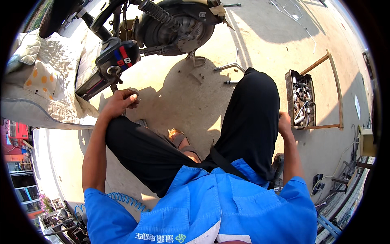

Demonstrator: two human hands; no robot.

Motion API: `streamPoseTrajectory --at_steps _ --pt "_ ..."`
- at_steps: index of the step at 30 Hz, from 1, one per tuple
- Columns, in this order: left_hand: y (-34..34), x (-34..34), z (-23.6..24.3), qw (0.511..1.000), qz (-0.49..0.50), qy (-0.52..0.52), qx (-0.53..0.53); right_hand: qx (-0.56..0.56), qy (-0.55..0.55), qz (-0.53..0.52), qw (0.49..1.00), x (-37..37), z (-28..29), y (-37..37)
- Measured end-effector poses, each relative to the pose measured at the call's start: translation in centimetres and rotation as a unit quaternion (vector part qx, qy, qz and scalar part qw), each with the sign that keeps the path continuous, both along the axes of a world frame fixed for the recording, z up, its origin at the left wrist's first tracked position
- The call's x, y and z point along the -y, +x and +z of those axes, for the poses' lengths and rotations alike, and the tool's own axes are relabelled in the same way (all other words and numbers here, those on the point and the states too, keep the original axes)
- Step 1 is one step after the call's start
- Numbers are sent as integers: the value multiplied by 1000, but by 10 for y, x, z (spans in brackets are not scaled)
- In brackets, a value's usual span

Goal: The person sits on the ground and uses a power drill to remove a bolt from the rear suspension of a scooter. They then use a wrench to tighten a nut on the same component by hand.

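I squat on concrete beside a scooter's rear end. My left hand (121, 101) reaches forward with fingers curled, pinching something small that I cannot make out, just below a black scooter part (118, 59) with red and blue stripes. My right hand (284, 124) hangs beside my right knee, next to a wooden tool tray (291, 101) full of sockets and bits; whether it holds anything is hidden. The scooter's rear wheel (178, 26) and its coil spring shock (160, 14) stand further ahead.
A padded quilt (44, 81) covers the scooter on the left. A wrench (229, 66) and small parts lie on the ground ahead. A blue coiled air hose (126, 199) lies at lower left. Cables and metal frames sit at the right.
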State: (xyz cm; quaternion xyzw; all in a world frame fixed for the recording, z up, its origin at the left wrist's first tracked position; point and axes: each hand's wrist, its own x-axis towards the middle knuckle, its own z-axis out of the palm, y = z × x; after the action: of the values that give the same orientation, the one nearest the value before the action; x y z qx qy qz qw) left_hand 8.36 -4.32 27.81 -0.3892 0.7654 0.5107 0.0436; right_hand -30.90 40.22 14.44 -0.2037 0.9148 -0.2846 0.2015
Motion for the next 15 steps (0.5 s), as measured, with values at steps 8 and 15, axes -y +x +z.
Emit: streamPoseTrajectory --at_steps 8,15 --pt "-61 4 13 997 -64 -52 12 -126 -240 93 958 154 188 -55" --pt "-129 33 -30 965 -207 -148 68 -171 -31 531 829 244 203 36"
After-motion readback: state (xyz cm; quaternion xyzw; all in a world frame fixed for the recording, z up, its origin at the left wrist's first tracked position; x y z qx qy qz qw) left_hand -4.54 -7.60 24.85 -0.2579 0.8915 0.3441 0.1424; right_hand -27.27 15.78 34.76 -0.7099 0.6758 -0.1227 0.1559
